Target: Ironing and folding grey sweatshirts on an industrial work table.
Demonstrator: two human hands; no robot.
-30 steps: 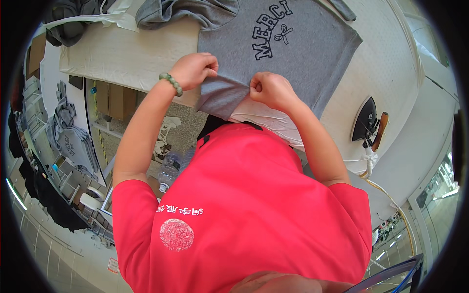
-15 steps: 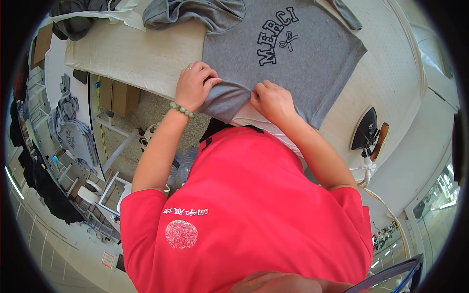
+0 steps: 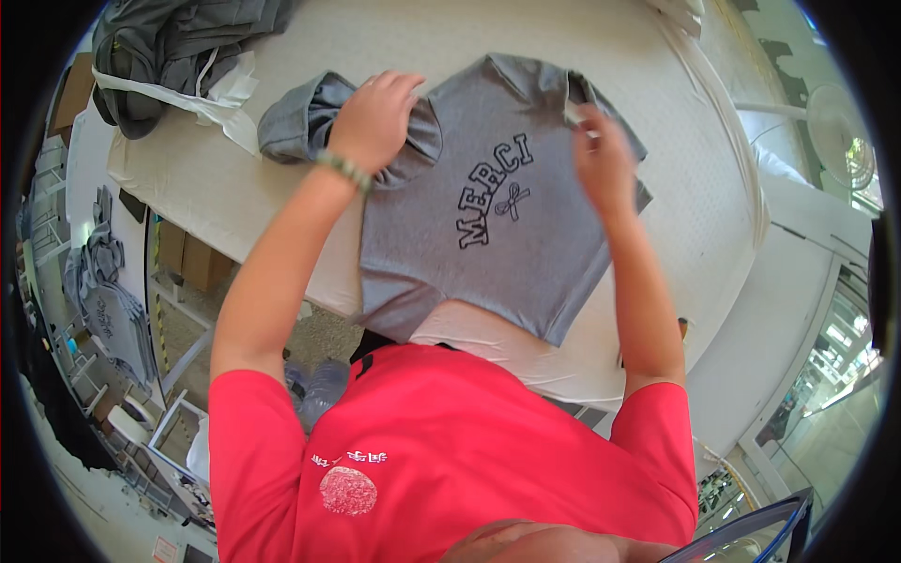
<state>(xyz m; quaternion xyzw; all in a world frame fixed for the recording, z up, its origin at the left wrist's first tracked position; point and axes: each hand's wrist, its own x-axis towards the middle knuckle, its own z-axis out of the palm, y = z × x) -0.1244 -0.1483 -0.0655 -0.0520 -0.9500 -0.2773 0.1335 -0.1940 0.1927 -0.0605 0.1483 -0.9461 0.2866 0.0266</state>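
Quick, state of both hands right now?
Left hand: over bunched grey fabric, grip can't be told.
Right hand: blurred, at the grey sweatshirt, hold can't be told.

Room was bright, light fairly even, strongest at the glass (image 3: 838,335) on the far right. I saw soft shadows on the pale table (image 3: 694,155). Right hand (image 3: 603,161) was motion-blurred; grey sweatshirt (image 3: 526,277) looked sharp enough. Straight edges bowed toward the rim, and corners went black.

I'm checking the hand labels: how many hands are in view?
2: the left hand, over the bunched cloth of the gray garment, and the right hand, blurred, at its upper-right side. Both show; no others are visible.
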